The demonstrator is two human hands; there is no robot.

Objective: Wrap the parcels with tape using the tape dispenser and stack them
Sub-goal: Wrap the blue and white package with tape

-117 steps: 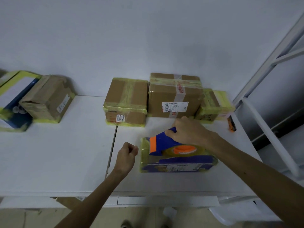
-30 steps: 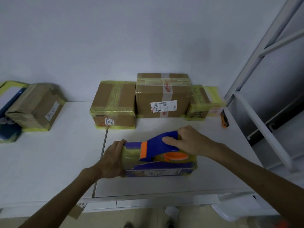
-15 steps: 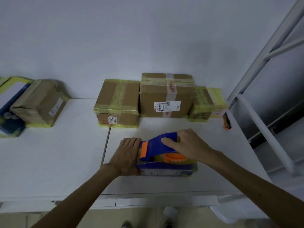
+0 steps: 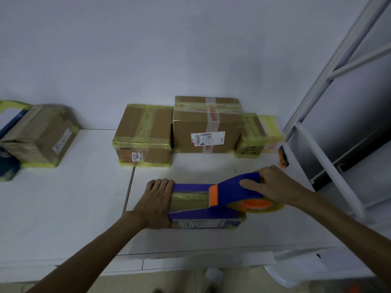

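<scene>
A flat purple parcel [image 4: 190,215] lies near the front of the white table [image 4: 63,208], with a strip of yellowish tape along its top. My left hand [image 4: 155,203] presses against the parcel's left end, fingers over the top edge. My right hand [image 4: 273,185] grips the blue handle of the tape dispenser [image 4: 237,192], whose orange-hubbed tape roll [image 4: 259,205] hangs past the parcel's right end. Three taped cardboard parcels stand at the back: a medium box [image 4: 143,134], a taller box [image 4: 206,123] with a white label, and a small yellow-taped box [image 4: 252,136].
At the far left lies another taped cardboard box [image 4: 40,134] against a blue and white parcel [image 4: 8,123]. An orange and black cutter [image 4: 283,157] rests by the table's right edge. A white metal frame [image 4: 328,81] rises at the right.
My right hand has drawn the dispenser rightward along the parcel's top, laying tape. The roll now overhangs the right end. My left hand stays at the parcel's left end.
</scene>
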